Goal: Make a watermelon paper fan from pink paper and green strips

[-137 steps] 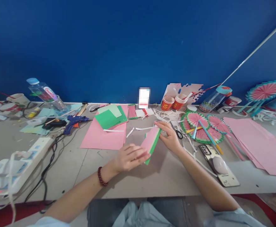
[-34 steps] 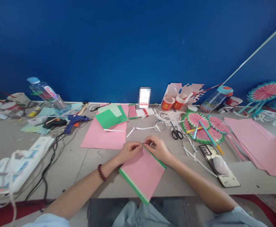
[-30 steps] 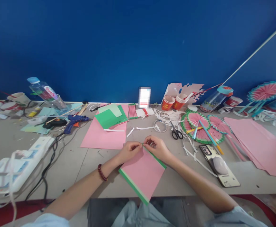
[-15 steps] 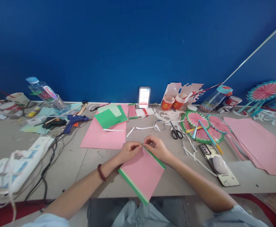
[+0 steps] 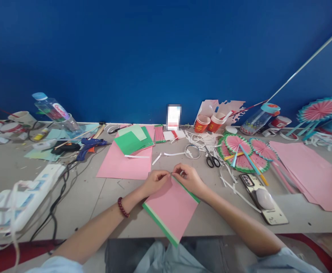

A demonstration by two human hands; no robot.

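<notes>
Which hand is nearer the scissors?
Right. The right hand is left of the scissors and closer to the person; the left hand is farther left, past the right hand.

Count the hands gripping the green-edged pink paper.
2: the left hand and the right hand, close together at the far corner of the green-edged pink paper.

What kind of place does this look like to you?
Likely a craft workspace, though whether at home or in a workshop I can't tell. The table holds a blue hot glue gun, black-handled scissors and a pleated pink-and-green paper fan.
</notes>
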